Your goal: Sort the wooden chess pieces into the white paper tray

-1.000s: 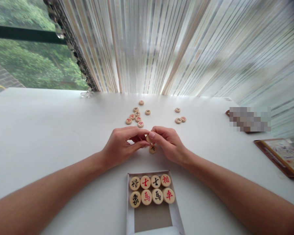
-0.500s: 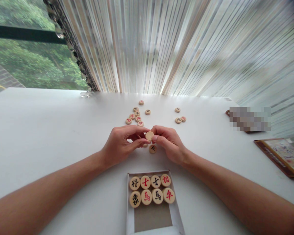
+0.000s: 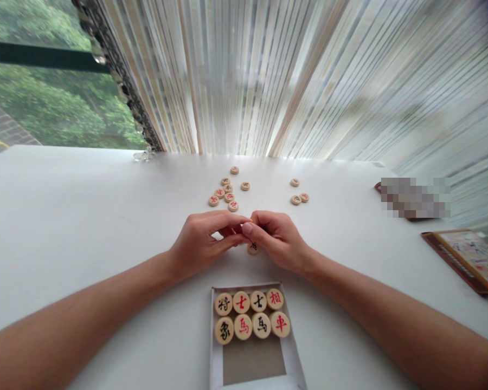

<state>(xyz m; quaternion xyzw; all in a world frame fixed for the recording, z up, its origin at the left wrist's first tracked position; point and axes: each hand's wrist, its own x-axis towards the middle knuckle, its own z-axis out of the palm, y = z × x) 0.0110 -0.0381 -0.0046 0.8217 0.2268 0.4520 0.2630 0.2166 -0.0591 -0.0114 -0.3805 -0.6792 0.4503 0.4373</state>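
Observation:
My left hand [image 3: 211, 235] and my right hand [image 3: 278, 238] meet over the white table, fingertips together in a pinch. Between them is a round wooden Chinese chess piece, now almost wholly covered by the fingers and my right thumb. Just below the fingertips another chess piece [image 3: 252, 248] with a black character lies on the table, partly hidden by my right hand. Nearer to me stands an open white box [image 3: 217, 364]. Two rows of chess pieces with red and black characters lie face up in its far half, such as the red horse piece [image 3: 243, 327].
Beyond my hands lies a loose cluster of chess pieces [image 3: 229, 197]. A few more pieces [image 3: 295, 200] lie to the right. A brown-edged picture board [image 3: 466, 260] rests at the right side, and a string curtain [image 3: 244, 81] hangs behind the table.
The piece between my hands showed a blank face; my right thumb has moved left across it and the fingers now cover it. The box and the scattered pieces have stayed put.

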